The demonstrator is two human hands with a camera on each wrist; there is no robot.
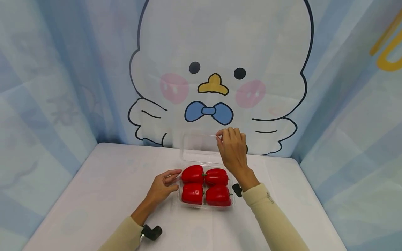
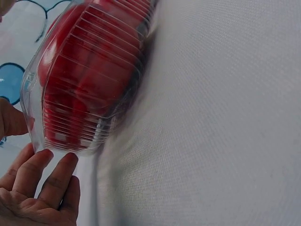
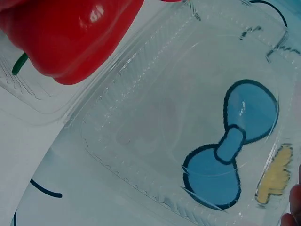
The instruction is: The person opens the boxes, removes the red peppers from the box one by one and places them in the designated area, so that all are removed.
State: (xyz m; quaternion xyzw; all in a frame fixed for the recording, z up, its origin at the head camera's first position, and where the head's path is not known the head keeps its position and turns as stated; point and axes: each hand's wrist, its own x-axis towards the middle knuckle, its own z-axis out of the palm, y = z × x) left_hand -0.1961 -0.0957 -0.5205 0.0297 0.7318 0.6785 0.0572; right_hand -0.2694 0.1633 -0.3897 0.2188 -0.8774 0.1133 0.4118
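Several red bell peppers [image 1: 217, 196] lie in a clear plastic clamshell container [image 1: 205, 206] on the table. Its hinged lid [image 1: 199, 144] stands raised at the back. My right hand [image 1: 233, 148] pinches the lid near its upper right corner; in the right wrist view only fingertips [image 3: 295, 207] show at the edge. On the left side, my left hand [image 1: 161, 186] touches the container's edge, thumb and fingers spread apart. The left wrist view shows its fingers [image 2: 51, 181] against the clear rim, with peppers [image 2: 89, 70] behind the ribbed wall.
A white cloth [image 1: 125, 174] covers the table. Behind it hangs a curtain [image 1: 216, 42] printed with a cartoon bird, and pale blue curtains [image 1: 41, 104] close off both sides. Black camera mounts [image 1: 152, 232] sit at the wrists.
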